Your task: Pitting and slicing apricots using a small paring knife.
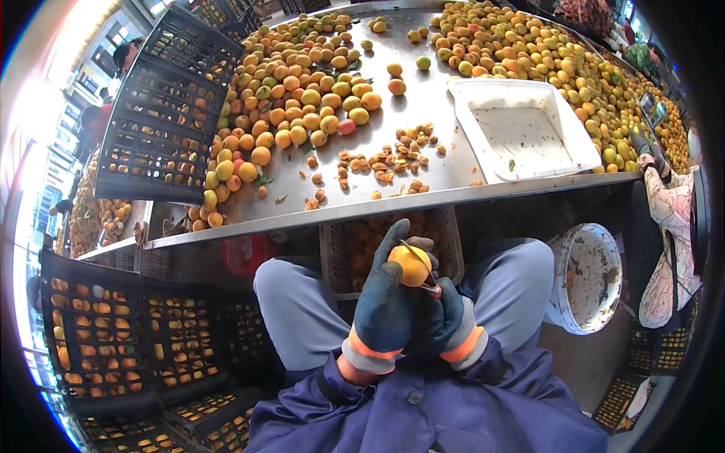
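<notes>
- At the far left, black slatted crates (pixel 141 332) hold orange-yellow fruit; above them a tipped black crate (pixel 143 187) rests by the table's edge.
- Beside it, a loose heap of fruit (pixel 302 98) in yellow, orange and green covers the left part of the metal table (pixel 423 106).
- Nearer the table's front edge lies a scatter of small brown pieces (pixel 393 155).
- The left hand (pixel 383 302), in a dark glove with an orange and grey cuff, is partly closed: thumb and fingers pinch a single round yellow-orange fruit (pixel 409 266), with one finger pointing up alongside it.
- That fruit sits above the person's lap, just in front of the table, over a pale crate (pixel 455 249) standing between the knees.
- The right hand (pixel 447 321), gloved alike, is curled close against the left around a small red-handled knife (pixel 433 290); a thin dark edge, seemingly its blade, meets the fruit's upper right side. Some of its fingers are hidden, so I cannot tell how tightly they are shut.
- To the right, a white tray (pixel 521 136) stands on the table, touching a larger fruit pile (pixel 529 45).
- Below, a stained white bucket (pixel 555 279) stands beside the right knee.
- At the far right edge shows another person's patterned sleeve (pixel 668 204).
</notes>
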Demonstrator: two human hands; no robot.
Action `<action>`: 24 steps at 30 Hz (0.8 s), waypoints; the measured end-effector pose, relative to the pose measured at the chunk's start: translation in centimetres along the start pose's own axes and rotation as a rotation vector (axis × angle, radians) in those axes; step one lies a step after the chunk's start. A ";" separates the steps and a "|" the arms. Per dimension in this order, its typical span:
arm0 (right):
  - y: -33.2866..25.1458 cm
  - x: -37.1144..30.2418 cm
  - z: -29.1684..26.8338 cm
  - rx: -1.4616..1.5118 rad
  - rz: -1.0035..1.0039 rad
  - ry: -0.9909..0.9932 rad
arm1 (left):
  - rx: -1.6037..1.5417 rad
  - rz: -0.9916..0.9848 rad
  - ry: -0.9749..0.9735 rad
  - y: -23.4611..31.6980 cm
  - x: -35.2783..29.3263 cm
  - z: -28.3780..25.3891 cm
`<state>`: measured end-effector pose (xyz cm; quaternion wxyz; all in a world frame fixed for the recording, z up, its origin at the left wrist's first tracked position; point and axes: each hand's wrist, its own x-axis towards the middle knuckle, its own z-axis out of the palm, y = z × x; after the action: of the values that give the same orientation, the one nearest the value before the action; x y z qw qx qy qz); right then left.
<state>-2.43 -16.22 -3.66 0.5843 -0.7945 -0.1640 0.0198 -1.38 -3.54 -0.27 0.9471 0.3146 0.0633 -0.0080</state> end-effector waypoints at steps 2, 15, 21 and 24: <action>0.5 -0.3 -0.1 -0.136 0.007 -0.008 | -0.096 -0.001 0.049 -0.1 0.1 0.7; -1.5 0.3 -1.8 -0.199 -0.041 -0.188 | 0.700 0.109 -0.171 3.1 0.6 -1.6; -0.9 0.5 -1.8 -0.056 0.023 -0.240 | 1.026 0.350 -0.308 3.9 1.2 -1.4; 0.0 0.2 -1.2 0.111 0.012 -0.151 | 0.643 0.183 -0.240 2.3 0.9 -1.7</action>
<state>-1.94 -17.25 -3.25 0.6132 -0.7582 -0.2017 0.0924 -0.52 -0.67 -0.32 0.7971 0.5978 -0.0828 0.0204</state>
